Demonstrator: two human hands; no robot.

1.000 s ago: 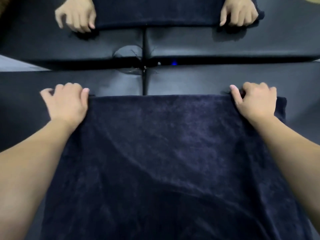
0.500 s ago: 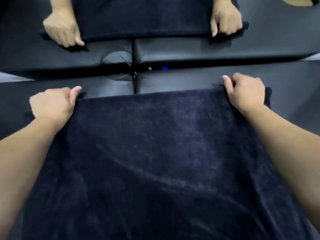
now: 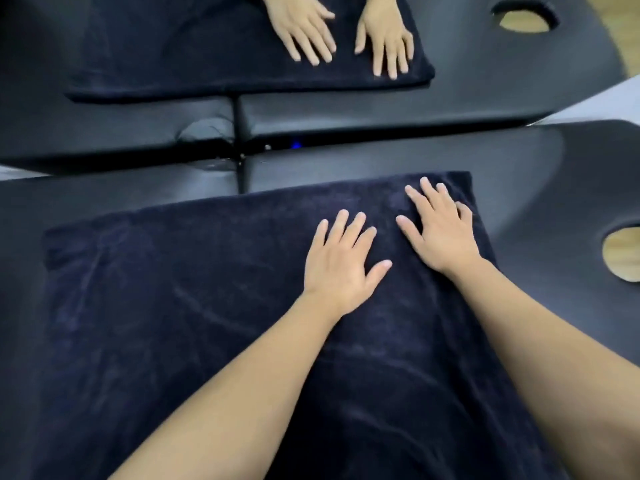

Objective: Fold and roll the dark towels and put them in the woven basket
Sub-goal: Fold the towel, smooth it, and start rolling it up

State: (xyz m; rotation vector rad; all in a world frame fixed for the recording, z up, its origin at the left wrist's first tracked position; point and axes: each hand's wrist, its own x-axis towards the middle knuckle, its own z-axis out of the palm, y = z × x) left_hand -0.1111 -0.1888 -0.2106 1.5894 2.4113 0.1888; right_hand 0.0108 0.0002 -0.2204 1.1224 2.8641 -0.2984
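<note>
Left hand [image 3: 341, 263] and right hand [image 3: 441, 230] spread flat, side by side, pressing dark towel [image 3: 207, 323]. Beyond them, another person's hands [image 3: 346, 32] flat on second towel [image 3: 207, 57]; table [image 3: 536, 188] face-hole [image 3: 621, 252] to right.

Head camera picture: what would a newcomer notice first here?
First, the left hand and right hand, both flat with spread fingers on the right part of the dark towel in the foreground. Next, another person's two hands pressing a second dark towel at the top.
</note>
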